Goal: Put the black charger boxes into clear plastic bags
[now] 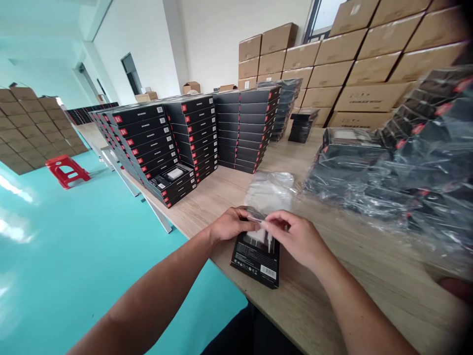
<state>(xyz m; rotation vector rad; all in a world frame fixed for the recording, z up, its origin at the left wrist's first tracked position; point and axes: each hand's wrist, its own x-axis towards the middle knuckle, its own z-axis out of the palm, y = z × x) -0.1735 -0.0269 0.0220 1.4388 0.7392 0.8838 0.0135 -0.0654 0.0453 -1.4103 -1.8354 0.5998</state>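
A flat black box (256, 261) with a barcode label lies on the wooden table (332, 296) near its front edge. Both of my hands rest at the box's far end. My left hand (231, 224) and my right hand (295, 236) pinch the edge of a clear plastic bag (269, 191) that lies just beyond the box; the fingers of both are closed on the film. A white part of the box shows between my fingertips.
Tall stacks of black boxes (192, 133) with red marks line the table's left and back. Bagged black boxes (414, 162) pile up at right. Brown cartons (354, 74) stand behind. A red stool (67, 170) sits on the teal floor.
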